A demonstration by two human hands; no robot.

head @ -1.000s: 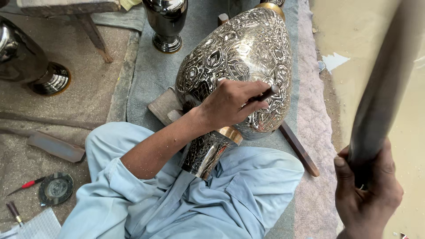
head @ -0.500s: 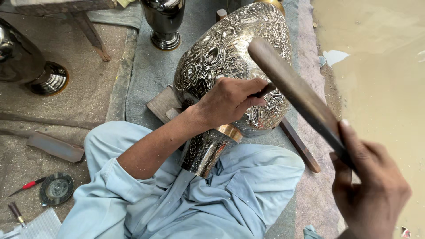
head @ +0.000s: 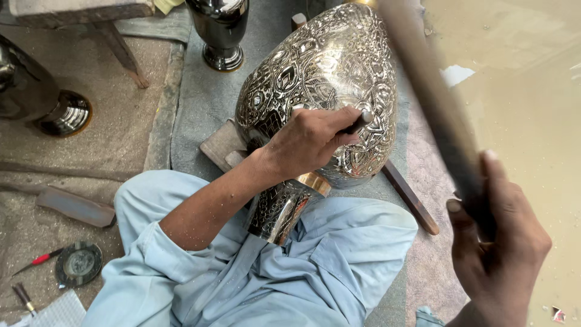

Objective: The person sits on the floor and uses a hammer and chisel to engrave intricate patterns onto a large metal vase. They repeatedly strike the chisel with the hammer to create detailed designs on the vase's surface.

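Left hand (head: 308, 142) is gripping a thin dark chisel (head: 358, 123) against the engraved silvery metal vase (head: 327, 72); right hand (head: 499, 242) is clenching a blurred, probably wooden mallet handle (head: 436, 103) over grey felt matting (head: 193, 103).

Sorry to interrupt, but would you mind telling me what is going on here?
A seated person engraves a large ornate metal vase lying across their lap. The left hand presses a small chisel against the patterned surface, while the right hand grips a dark mallet handle, raised and blurred. Two plain dark vases stand on the mat beyond.
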